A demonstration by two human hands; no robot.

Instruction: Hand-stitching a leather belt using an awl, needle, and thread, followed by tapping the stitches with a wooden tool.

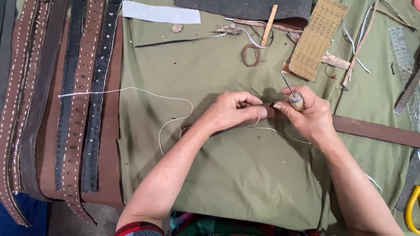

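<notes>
Nearest the camera, both forearms reached out over the green cloth (227, 183) that covered the tabletop. Left hand (234, 109) was closed in a pinch on the brown strap (372, 129), thumb and fingers clamped over it where the work was going on. Right hand (308, 114) was closed around the wooden handle of an awl (294, 97), its thin metal point angled up and away, while the fingertips steadied the strap from the other side. The strap lay flat across the cloth, running off to the right edge; the part right of the hands showed no stitching that I could make out, so the sewing looked to be at an early stage on this piece, most of its length apparently left to do. White thread (144, 91) trailed loose from the hands in a long loop to the left, well slack. Left of the cloth, a row of finished belts (78, 109) lay side by side, stitched along the edges in white. Farther off: a small leather loop (251, 55), a sheet of sandpaper (317, 39), scraps, and a metal ruler (404, 65) at the right.
</notes>
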